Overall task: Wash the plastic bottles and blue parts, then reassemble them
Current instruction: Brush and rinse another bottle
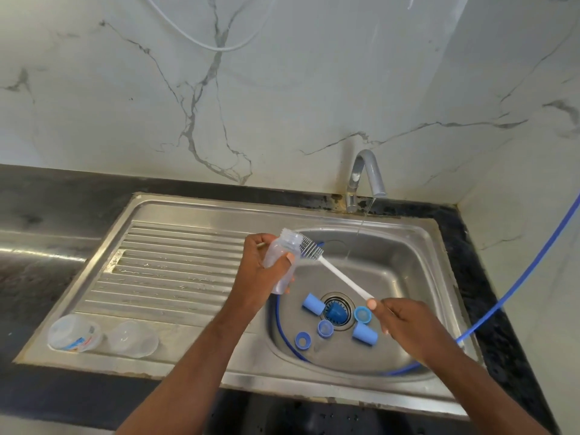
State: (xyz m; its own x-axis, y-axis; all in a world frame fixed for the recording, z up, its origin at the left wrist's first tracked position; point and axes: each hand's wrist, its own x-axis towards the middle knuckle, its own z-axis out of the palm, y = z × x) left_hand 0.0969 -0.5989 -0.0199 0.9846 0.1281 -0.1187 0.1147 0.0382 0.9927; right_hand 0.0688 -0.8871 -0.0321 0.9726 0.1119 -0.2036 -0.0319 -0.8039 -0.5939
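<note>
The left hand (255,271) is wrapped round a clear plastic bottle (281,262), held tilted above the left edge of the sink basin (405,265), its threaded neck pointing up and away. The bottle is see-through, slightly cloudy, with no cap on it. The right hand (408,324) pinches the end of a white-handled brush (340,274) between thumb and fingers; the grey bristle head lies against the outside of the bottle's neck (whether it truly touches is hard to tell).

The blue parts lie on the basin floor around the drain (335,312): one tube-shaped cap (313,304) just left of it, a second tube-shaped cap (364,334) to its lower right, and three blue rings (325,328) spread near them. A blue hose (502,296) curls along the basin wall and leaves over the right rim. A thin stream of water runs from the faucet (367,174).

On the ribbed drainboard (163,265), well apart from the hands, lie a clear printed bottle (75,332) and just beside it a clear dome (133,339). A dark counter (40,215) surrounds the sink.
</note>
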